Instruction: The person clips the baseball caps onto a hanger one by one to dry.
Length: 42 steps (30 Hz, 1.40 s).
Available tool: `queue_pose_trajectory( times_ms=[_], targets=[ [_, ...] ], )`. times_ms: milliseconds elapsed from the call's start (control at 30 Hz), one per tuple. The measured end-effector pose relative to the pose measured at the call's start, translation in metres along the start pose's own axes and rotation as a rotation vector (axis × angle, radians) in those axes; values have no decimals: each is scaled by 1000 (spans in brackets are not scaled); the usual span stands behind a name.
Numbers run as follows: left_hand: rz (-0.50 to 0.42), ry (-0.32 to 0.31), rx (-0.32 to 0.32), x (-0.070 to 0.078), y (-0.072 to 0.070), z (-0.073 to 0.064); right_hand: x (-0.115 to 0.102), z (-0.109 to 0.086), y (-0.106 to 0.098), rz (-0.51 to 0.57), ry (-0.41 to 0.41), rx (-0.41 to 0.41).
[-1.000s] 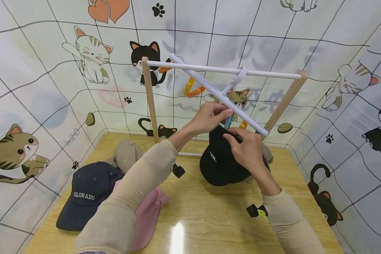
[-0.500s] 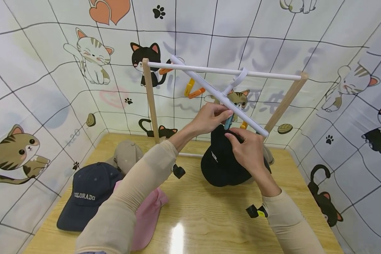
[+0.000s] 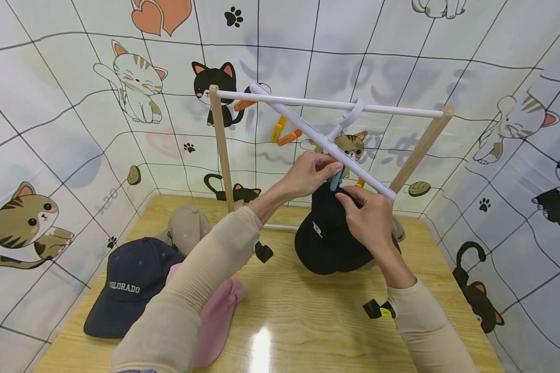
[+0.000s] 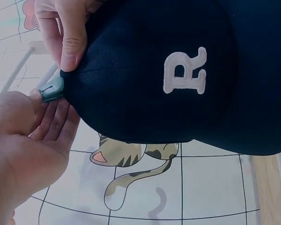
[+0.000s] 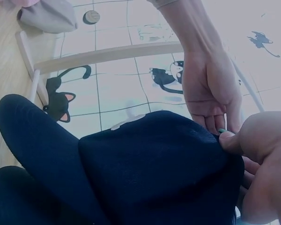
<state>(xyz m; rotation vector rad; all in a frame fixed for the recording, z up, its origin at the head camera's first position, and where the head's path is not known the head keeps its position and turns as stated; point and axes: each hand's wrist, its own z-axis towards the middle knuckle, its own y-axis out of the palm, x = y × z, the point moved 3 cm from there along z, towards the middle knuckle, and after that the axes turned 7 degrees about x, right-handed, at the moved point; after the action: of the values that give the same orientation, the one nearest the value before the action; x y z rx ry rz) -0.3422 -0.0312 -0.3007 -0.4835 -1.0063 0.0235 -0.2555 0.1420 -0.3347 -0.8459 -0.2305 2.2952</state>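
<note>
A black baseball cap (image 3: 324,241) with a white letter R (image 4: 185,71) hangs brim down below a white hanger (image 3: 308,129). My right hand (image 3: 368,215) pinches the top of the crown between thumb and fingers. Beside it, my left hand (image 3: 308,173) pinches a teal clothespin (image 4: 52,90), whose tip is at the crown's edge in the left wrist view. The clothespin sits just under the hanger's bar in the head view. From the right wrist, the left hand's fingers and a bit of the clothespin show beyond the cap (image 5: 159,164).
The hanger hooks over the white rod (image 3: 401,110) of a wooden-legged rack. Orange and yellow clothespins (image 3: 289,137) hang along it. A navy cap (image 3: 137,280), a beige cap (image 3: 186,228) and a pink cap (image 3: 219,316) lie on the table at left. Another beige cap shows behind the black one.
My right hand has shifted slightly right, and the top of the black cap has moved with it. My left hand stays nearly still with the teal clothespin.
</note>
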Motion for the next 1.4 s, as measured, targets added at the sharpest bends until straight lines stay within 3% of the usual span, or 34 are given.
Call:
queue_pose_trajectory(
  times_ms=[200,533,1400],
  targets=[
    [8,-7,8,0,2,-1,-1,4,-4,-14,48,3],
    [11,-14,14,1,3,-3,-2,10,-6,-52,57,2],
    [-32,-33,6,2,4,-5,-4,12,-5,-64,-3,34]
  ],
)
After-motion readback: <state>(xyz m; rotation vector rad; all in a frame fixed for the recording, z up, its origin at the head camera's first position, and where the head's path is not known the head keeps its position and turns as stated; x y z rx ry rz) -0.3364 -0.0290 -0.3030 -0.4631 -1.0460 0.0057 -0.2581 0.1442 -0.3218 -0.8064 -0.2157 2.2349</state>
